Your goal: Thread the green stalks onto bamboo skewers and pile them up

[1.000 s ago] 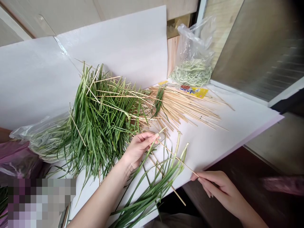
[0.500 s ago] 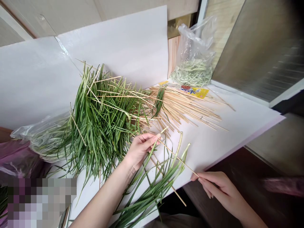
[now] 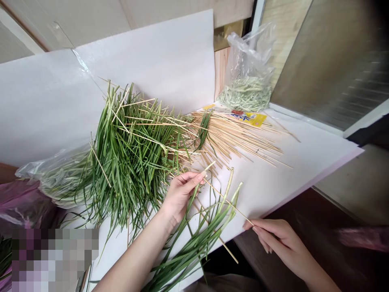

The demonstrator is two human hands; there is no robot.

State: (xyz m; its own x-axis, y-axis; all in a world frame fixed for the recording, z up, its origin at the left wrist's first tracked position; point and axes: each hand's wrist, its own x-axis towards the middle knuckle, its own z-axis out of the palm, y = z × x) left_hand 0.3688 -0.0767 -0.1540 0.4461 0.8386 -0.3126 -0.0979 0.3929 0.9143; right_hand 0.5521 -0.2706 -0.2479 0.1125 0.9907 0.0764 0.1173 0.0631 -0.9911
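My left hand (image 3: 182,194) pinches a green chive stalk (image 3: 209,165), whose pale cut end sticks out past the thumb. My right hand (image 3: 278,237) is closed on the near end of a thin bamboo skewer (image 3: 218,191). The skewer slants up to the left, and its far end meets the stalk at my left fingertips; whether it pierces that stalk I cannot tell. A few other chives (image 3: 235,195) cross the skewer near their pale ends and seem threaded on it. Their long leaves (image 3: 182,259) hang toward me over the table edge.
A big heap of chives (image 3: 130,162) lies left on the white table (image 3: 291,186), loose skewers strewn over it. Beside it spreads a pile of bamboo skewers (image 3: 237,136). Clear bags of greens (image 3: 247,93) stand at the back right and lie at the left.
Both hands keep almost the same place and grip. The view has shifted very slightly; nothing has been taken hold of or let go.
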